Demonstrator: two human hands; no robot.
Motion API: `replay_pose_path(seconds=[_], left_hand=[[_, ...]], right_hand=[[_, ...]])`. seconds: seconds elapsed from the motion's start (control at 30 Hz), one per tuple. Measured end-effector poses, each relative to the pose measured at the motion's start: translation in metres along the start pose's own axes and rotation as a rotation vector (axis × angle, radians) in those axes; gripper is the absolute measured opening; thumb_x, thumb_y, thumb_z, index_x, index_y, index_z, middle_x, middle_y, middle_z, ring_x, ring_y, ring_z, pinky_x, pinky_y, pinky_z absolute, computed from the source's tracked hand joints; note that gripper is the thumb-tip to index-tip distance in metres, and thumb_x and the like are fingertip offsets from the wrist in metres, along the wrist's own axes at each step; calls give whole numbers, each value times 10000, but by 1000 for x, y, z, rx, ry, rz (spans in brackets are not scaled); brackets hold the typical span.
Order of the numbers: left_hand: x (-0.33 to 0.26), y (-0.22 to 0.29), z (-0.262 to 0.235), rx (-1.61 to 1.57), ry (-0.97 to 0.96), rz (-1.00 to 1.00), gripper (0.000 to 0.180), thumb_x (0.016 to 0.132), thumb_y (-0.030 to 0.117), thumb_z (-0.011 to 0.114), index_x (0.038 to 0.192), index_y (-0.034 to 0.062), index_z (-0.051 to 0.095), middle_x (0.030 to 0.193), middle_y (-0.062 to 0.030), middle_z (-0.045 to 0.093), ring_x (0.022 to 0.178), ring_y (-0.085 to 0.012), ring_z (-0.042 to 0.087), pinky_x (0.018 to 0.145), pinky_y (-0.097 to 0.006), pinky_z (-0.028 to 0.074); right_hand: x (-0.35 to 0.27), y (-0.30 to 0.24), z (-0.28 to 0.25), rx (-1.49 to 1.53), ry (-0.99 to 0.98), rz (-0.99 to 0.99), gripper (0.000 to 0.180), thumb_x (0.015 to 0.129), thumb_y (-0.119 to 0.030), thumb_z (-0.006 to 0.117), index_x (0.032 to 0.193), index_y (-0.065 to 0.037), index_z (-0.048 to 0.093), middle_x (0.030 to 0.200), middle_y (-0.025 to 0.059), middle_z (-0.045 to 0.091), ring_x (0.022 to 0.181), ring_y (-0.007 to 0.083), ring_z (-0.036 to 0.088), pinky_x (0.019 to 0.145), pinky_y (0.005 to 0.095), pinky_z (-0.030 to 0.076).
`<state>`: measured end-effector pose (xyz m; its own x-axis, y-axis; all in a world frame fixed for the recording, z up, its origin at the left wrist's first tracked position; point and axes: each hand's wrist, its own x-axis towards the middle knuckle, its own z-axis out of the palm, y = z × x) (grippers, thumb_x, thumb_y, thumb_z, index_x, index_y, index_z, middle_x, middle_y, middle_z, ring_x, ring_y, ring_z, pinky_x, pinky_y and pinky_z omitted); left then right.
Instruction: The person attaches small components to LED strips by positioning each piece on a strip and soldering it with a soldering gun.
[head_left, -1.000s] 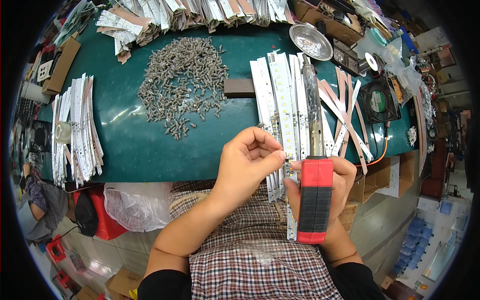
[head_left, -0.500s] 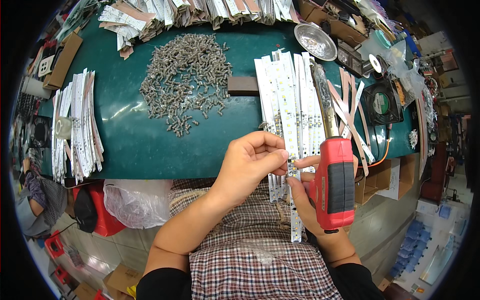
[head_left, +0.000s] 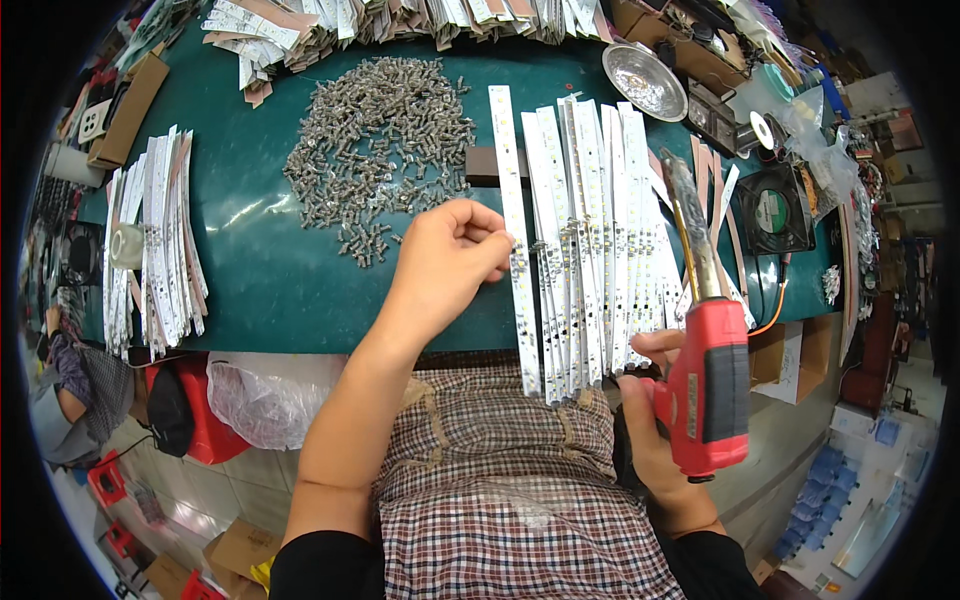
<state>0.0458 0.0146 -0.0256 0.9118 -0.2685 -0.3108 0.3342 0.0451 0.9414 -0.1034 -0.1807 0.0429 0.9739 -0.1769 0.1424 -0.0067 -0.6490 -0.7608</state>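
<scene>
Head view, looking down on a green worktable [head_left: 270, 290]: the left hand [head_left: 445, 265] hovers low over the table with its fingers curled and thumb meeting the fingertips, apparently pinching something small, though what it holds is too small to tell; it sits just beside the leftmost white LED strip [head_left: 515, 230], touching or nearly touching its edge. The right hand [head_left: 655, 420] is closed around the grip of a red electric screwdriver [head_left: 705, 380], held off the near edge of the table with its long bit pointing far and up over the row of strips. That row of white LED strips [head_left: 590, 240] lies side by side in the middle of the table, their near ends overhanging the edge above the person's checked lap. A loose heap of small metal screws [head_left: 375, 150] lies far left of the hand, well stocked. As a judgement, the work looks partway: a finished-looking stack of strips [head_left: 150, 240] rests at the left, more bundles [head_left: 300, 25] line the far edge, and the many strips and screws in the middle suggest plenty left to fasten. A metal dish [head_left: 642, 80] and a small black fan [head_left: 775, 210] sit at the far right.
</scene>
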Motion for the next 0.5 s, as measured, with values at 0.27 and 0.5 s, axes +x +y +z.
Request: replay_pose_path(seconds=[0.27,0.5], left_hand=[[2,7,1,589,142,157,164,800,93,659,920,-18,646,790,-78,675,668,-151,653,627,-275,518],[-3,3,-8,751,133,423,223,754,77,665,969,77,610,907,-49,641,619,-183,620,609,-328,495]], right_hand=[[-16,-14,-6,434,-83,204,301,838,-9,651,1101,-22,505,925,61,574,756,154,558,655,324,481],[-32,-2,-6,341,-235,461,167,806,-28,678,941,-20,579,817,73,535,717,197,535,650,337,424]])
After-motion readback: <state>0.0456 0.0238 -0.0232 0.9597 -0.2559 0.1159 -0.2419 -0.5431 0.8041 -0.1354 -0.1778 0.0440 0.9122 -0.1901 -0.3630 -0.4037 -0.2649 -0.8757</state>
